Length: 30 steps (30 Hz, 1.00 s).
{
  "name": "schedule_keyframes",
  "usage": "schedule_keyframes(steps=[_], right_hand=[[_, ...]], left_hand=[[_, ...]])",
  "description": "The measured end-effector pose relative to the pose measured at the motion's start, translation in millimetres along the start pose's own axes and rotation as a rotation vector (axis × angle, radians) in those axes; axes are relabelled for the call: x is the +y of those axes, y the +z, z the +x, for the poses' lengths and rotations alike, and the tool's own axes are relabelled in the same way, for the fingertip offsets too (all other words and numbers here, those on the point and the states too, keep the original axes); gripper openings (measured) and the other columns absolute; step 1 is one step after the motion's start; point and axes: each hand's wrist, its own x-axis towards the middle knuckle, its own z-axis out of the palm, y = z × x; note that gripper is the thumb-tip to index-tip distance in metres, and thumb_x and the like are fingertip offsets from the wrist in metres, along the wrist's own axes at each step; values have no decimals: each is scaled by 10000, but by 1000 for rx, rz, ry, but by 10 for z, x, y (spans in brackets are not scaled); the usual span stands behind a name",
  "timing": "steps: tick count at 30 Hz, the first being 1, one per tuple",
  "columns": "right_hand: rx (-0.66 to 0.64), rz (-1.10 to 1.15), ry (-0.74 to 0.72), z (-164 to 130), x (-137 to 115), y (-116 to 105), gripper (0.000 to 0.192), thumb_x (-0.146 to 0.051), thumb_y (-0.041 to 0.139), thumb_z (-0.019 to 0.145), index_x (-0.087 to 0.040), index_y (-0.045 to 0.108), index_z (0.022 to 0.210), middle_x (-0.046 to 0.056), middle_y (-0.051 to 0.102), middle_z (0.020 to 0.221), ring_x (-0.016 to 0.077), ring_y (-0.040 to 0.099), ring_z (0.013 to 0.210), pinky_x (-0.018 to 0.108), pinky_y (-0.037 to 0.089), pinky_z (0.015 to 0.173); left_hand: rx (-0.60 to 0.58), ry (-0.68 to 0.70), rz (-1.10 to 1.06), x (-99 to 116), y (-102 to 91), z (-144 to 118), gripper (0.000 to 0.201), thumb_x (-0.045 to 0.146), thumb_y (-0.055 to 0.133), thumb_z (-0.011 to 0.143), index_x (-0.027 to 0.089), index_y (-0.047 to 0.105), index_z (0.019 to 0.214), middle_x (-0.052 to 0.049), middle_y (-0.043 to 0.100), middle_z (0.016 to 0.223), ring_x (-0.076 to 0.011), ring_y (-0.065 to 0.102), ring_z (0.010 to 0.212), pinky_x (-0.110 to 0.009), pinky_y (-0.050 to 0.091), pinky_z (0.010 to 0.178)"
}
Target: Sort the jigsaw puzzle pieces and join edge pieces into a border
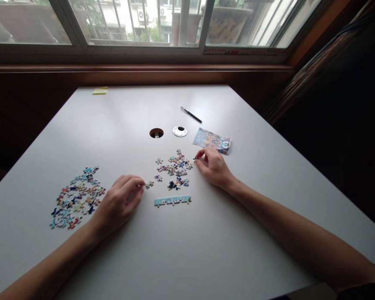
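Head view shows a white table (206, 250) with puzzle pieces, and I take the round cable hole (156, 133) in the table as the landmark. Left hand (120, 202) lies well below this hole and a bit to its left; its fingers are curled, and thumb and forefinger close on a single small piece (149, 184) at their tips, touching the table. Right hand (214, 166) is below and to the right of the hole; its fingertips pinch another tiny piece (195, 158) at the edge of the small pile (174, 168), the other fingers loosely bent. The small pile lies between both hands, just below the hole, and its pieces are many-coloured, blue, red and dark, mostly apart from each other. Just below this pile lies a joined strip (172, 201) of light blue pieces, which looks like an edge row. A bigger pile (76, 198) lies far to the left of the hole and lower, near the left wrist. A printed picture card (211, 140) is right of the hole, beside a silver cap (179, 131); a pen (191, 114) is above it, and a yellow note (100, 91) is far up to the left. In my judgement, good work here needs a light pinch on each piece, turning it face up and comparing its colour with the card before trying it on the strip, without pushing the loose pieces around.
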Motion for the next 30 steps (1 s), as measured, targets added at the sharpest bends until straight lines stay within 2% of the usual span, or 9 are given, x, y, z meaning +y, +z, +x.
schedule_keyframes(steps=[3,5,10,15,19,22,25,30], right_hand=[[32,227,71,-5,-18,-26,156,-239,580,856,-183,660,977,26,639,793,142,520,633,285,444,610],[60,318,65,-13,-17,-28,208,-271,582,879,-190,699,1031,32,677,847,128,517,634,270,432,588],[92,371,121,-31,19,5,222,-336,642,867,-182,758,978,51,740,875,120,525,610,278,432,566],[67,439,141,-37,26,9,186,-334,676,836,-179,730,924,63,740,880,160,643,716,313,533,665],[58,571,129,-28,4,-13,150,-304,712,802,-184,702,891,51,719,848,178,678,762,344,567,727],[56,680,130,-17,11,-22,188,-320,715,806,-191,726,942,41,710,846,162,671,712,342,573,695],[45,699,157,-8,45,-14,234,-357,714,815,-194,762,974,54,739,877,149,657,670,344,580,669],[23,711,212,-5,88,14,298,-373,756,793,-193,771,1029,75,773,967,186,712,813,382,606,799]], left_hand=[[2,4,-3,14,-8,10,101,209,487,968,199,574,1018,-58,638,1048,-194,593,989,-294,466,880],[2,8,-5,16,-11,14,100,206,489,965,198,575,1016,-56,635,1040,-193,593,984,-292,464,875],[-7,9,-17,-4,-12,4,101,187,488,963,196,571,1022,-54,627,1045,-189,582,989,-293,458,883],[-10,11,-17,-16,-4,-4,120,173,487,954,201,573,1034,-59,628,1049,-199,578,1000,-309,462,888],[-24,3,-27,-26,7,-9,130,174,483,955,204,569,1048,-66,621,1067,-204,575,1015,-320,461,905],[-23,8,-36,-44,13,-19,132,179,482,955,205,565,1054,-69,615,1084,-204,574,1027,-318,461,911],[-26,11,-39,-63,16,-32,138,183,482,958,210,564,1065,-68,613,1094,-201,573,1032,-314,459,912],[-15,22,-37,-65,21,-27,136,178,489,951,209,566,1059,-61,615,1088,-193,578,1027,-298,464,906]])
